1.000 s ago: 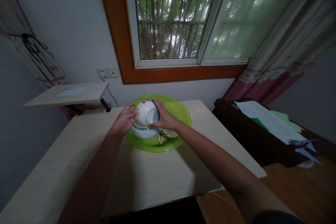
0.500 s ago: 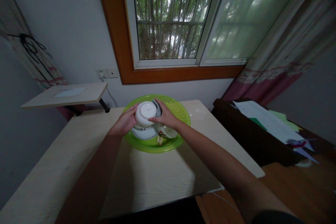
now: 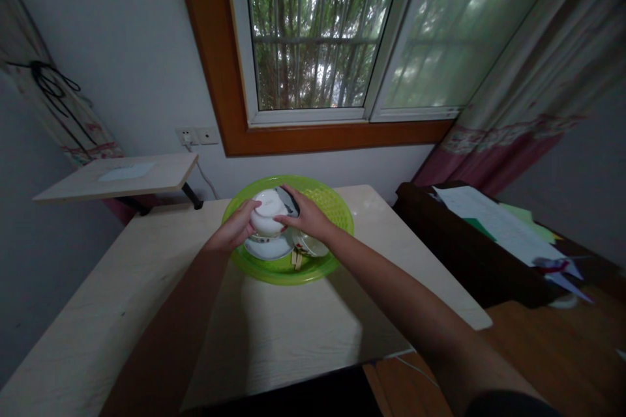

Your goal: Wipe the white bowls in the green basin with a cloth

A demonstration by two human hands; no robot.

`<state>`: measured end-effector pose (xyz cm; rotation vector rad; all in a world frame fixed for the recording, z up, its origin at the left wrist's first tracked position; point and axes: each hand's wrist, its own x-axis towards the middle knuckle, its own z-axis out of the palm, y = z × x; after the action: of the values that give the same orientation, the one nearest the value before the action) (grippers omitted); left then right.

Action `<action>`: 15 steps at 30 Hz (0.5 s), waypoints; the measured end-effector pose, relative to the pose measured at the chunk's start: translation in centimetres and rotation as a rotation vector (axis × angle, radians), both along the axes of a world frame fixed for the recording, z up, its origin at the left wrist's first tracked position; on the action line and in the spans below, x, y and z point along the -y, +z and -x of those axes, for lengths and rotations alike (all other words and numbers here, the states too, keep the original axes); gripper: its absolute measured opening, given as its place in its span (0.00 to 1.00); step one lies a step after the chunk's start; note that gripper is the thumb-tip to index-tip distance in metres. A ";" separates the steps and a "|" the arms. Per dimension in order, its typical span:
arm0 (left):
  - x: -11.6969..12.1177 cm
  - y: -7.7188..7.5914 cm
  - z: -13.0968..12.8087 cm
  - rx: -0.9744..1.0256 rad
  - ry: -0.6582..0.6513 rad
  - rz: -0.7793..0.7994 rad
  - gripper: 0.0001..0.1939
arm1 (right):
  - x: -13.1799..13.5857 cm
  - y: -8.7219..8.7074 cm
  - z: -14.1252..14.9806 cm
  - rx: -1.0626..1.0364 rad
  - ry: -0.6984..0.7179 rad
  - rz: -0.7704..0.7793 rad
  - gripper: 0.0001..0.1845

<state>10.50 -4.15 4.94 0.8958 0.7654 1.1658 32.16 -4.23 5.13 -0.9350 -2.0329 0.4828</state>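
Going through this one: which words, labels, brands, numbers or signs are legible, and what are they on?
No text is legible.
Pale sheet on the small shelf: faint marks, too small and blurred to read.
White bowl in the left hand and right hand: any base mark is unreadable.
Papers at right: too blurred to read.

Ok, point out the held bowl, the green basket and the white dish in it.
Held bowl (image 3: 265,223), head view: outer wall.
Green basket (image 3: 287,278), head view: near rim.
White dish (image 3: 268,250), head view: near part.
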 end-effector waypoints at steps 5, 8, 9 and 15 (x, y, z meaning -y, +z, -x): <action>0.0 0.5 -0.3 0.007 -0.082 0.146 0.20 | 0.1 0.1 -0.1 0.008 0.008 -0.075 0.43; -0.2 0.5 -0.1 -0.015 -0.098 0.176 0.21 | -0.1 -0.2 -0.2 -0.018 0.020 -0.101 0.39; -0.3 0.4 0.0 -0.024 -0.110 0.191 0.21 | -0.2 -0.3 -0.2 -0.021 0.021 -0.108 0.38; -0.4 -0.1 0.4 -0.025 -0.169 0.172 0.23 | -0.2 -0.3 -0.3 -0.017 0.027 -0.156 0.33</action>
<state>10.12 -3.75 4.80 0.8165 0.7824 0.9273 32.47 -4.03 4.82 -0.8077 -2.0379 0.3396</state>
